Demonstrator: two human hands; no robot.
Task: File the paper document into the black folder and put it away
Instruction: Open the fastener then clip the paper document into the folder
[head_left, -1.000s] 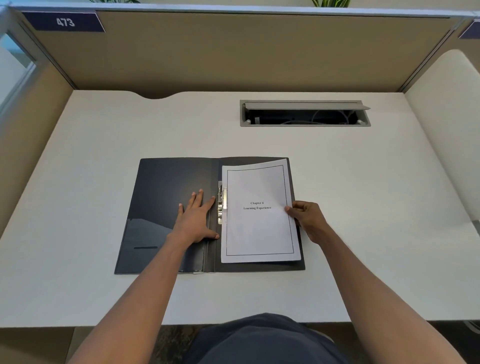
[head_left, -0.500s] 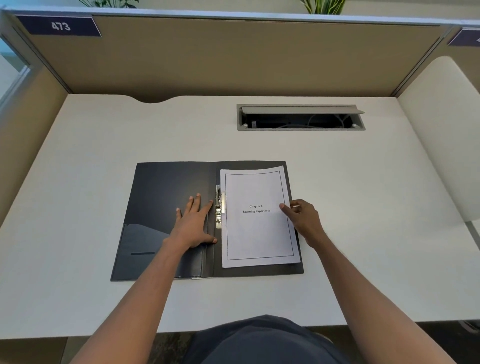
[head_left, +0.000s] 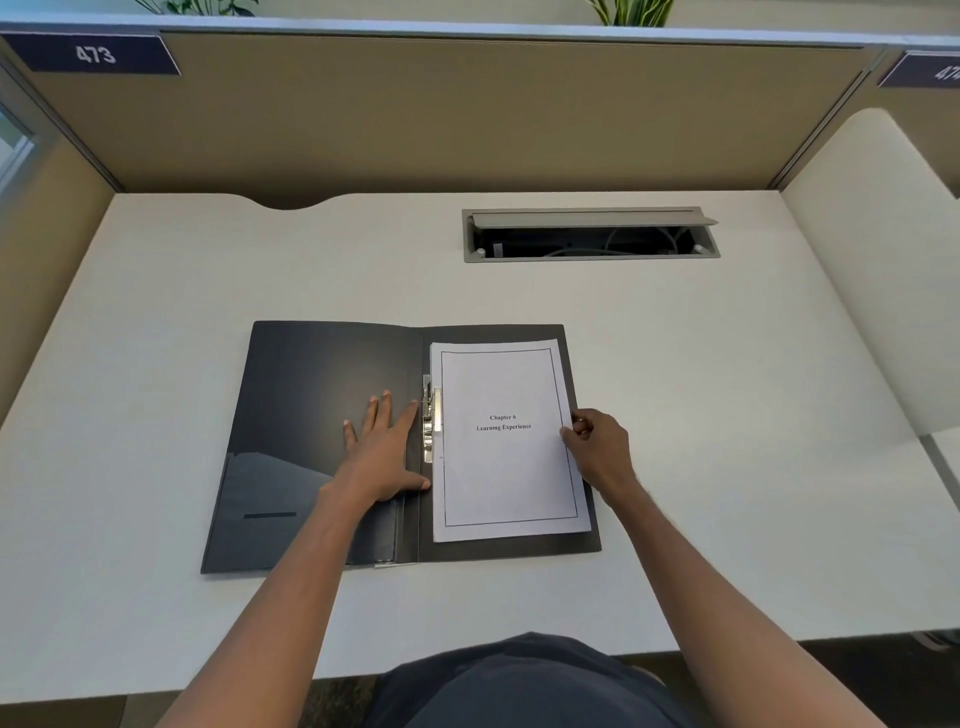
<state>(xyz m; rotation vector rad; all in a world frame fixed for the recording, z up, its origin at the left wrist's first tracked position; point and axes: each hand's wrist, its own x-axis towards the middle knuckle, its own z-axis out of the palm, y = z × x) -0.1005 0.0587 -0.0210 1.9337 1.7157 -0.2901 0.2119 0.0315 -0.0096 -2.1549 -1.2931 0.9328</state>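
Note:
The black folder (head_left: 311, 395) lies open flat on the white desk. A white paper document (head_left: 506, 467) titled "Chapter 6 Learning Experience" rests on the folder's right half, its left edge against the metal clip (head_left: 431, 421) at the spine. My left hand (head_left: 382, 452) presses flat, fingers spread, on the left inner cover beside the clip. My right hand (head_left: 597, 449) pinches the document's right edge at mid-height.
An open cable tray (head_left: 589, 236) is set into the desk (head_left: 727, 415) at the back right. Tan partition walls enclose the back and left, with a "473" sign (head_left: 96, 53). A white rounded divider (head_left: 872, 270) stands at the right.
The document has slid left and squared up inside the folder, its left edge now against the clip. My left hand stayed flat on the left cover.

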